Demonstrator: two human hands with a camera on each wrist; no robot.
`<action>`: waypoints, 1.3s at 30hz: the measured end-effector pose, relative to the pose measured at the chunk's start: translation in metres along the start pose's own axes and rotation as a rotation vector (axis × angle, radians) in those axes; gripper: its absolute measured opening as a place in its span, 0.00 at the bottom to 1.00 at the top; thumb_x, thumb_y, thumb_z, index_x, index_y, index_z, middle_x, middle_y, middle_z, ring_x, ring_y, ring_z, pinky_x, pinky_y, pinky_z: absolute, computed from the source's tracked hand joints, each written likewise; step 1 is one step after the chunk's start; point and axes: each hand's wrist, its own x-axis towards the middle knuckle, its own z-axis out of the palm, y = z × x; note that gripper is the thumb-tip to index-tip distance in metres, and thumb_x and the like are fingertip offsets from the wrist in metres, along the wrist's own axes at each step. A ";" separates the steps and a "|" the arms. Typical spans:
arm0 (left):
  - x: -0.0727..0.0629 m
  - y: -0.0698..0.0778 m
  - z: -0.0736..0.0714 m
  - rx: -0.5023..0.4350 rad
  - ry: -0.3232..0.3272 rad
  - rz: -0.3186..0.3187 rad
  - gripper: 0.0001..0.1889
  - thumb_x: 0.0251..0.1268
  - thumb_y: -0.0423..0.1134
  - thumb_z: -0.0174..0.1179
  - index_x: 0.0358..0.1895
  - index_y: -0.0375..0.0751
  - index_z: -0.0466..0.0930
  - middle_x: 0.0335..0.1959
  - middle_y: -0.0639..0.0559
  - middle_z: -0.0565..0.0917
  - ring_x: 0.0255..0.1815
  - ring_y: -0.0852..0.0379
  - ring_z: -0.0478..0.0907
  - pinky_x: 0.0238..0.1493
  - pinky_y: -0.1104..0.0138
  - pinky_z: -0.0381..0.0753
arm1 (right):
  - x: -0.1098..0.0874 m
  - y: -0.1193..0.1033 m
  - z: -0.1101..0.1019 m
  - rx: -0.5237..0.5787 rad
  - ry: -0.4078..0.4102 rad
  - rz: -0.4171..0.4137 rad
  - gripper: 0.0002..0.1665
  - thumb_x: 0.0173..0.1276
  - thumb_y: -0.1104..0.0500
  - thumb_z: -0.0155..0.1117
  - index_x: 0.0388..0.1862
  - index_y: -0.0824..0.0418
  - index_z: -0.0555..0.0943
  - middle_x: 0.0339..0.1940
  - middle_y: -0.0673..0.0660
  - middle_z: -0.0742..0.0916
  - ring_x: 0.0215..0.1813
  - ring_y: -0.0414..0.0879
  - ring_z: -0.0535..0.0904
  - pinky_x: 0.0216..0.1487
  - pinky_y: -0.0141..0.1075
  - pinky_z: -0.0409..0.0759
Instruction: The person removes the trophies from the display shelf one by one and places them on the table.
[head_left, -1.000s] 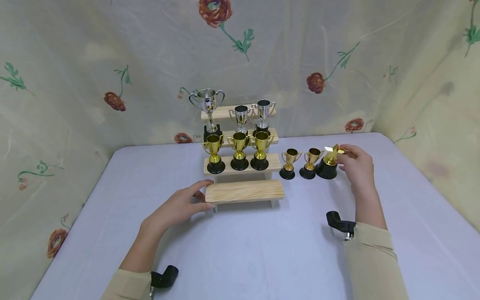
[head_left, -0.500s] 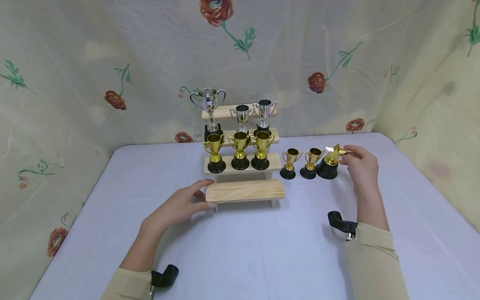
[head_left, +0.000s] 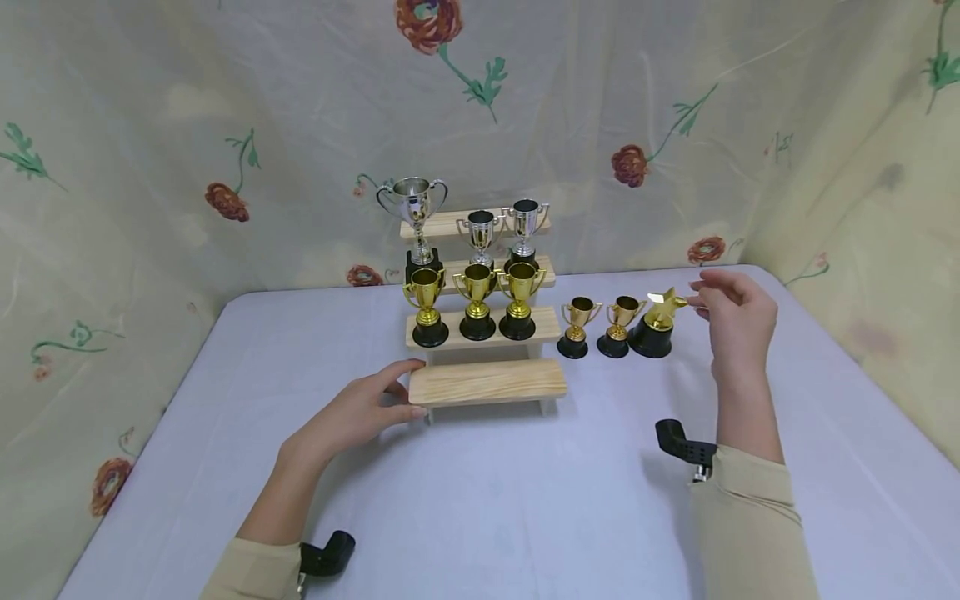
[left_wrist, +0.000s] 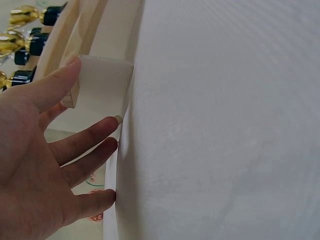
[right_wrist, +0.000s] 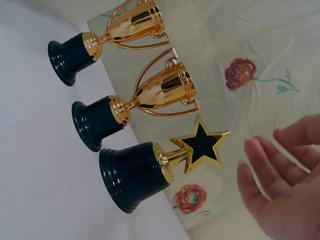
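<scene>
A stepped wooden display stand (head_left: 489,383) stands mid-table, and my left hand (head_left: 367,408) grips the left end of its lowest step. In the left wrist view the thumb lies along the wood's edge with the index finger behind, the other fingers spread. My right hand (head_left: 738,325) is just right of the gold star trophy (head_left: 660,323), its fingers loosely bent and apart from it. In the right wrist view, a gap shows between the fingertips and the star. Two small gold cup trophies (head_left: 576,327) (head_left: 621,325) stand upright left of the star trophy.
Three gold cups (head_left: 477,300) stand on the second step. Behind them are three silver cups (head_left: 418,218), the left one largest. The front step and the rear top board carry nothing. A flowered curtain (head_left: 315,167) hangs behind the white-covered table (head_left: 487,517).
My right hand has let go of the star trophy and drawn away to the right. The trophy stays upright beside the small gold cups. The left hand has not moved.
</scene>
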 end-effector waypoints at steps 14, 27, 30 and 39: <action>-0.002 -0.001 0.000 -0.003 0.003 0.012 0.37 0.61 0.58 0.67 0.73 0.69 0.62 0.50 0.52 0.84 0.50 0.54 0.78 0.45 0.60 0.77 | -0.024 -0.015 0.040 0.015 -0.326 -0.370 0.15 0.74 0.55 0.60 0.54 0.61 0.83 0.40 0.43 0.88 0.36 0.39 0.85 0.47 0.24 0.80; -0.002 -0.001 0.000 -0.003 0.005 0.011 0.36 0.61 0.57 0.67 0.72 0.71 0.62 0.49 0.53 0.84 0.50 0.54 0.78 0.48 0.59 0.77 | -0.042 -0.024 0.060 0.001 -0.443 -0.437 0.17 0.74 0.56 0.61 0.57 0.62 0.81 0.42 0.47 0.87 0.38 0.45 0.85 0.48 0.26 0.81; -0.001 -0.001 0.000 0.003 0.005 0.010 0.36 0.61 0.57 0.67 0.72 0.71 0.62 0.49 0.53 0.84 0.50 0.54 0.78 0.47 0.59 0.77 | -0.045 -0.026 0.064 -0.004 -0.468 -0.443 0.18 0.73 0.56 0.61 0.58 0.61 0.80 0.42 0.46 0.87 0.39 0.45 0.85 0.48 0.26 0.81; -0.001 -0.002 0.001 0.005 0.006 0.009 0.36 0.61 0.58 0.67 0.72 0.71 0.62 0.49 0.53 0.84 0.49 0.54 0.78 0.47 0.59 0.77 | -0.053 -0.029 0.073 -0.027 -0.538 -0.421 0.19 0.73 0.57 0.61 0.60 0.61 0.79 0.45 0.51 0.86 0.42 0.45 0.85 0.50 0.27 0.81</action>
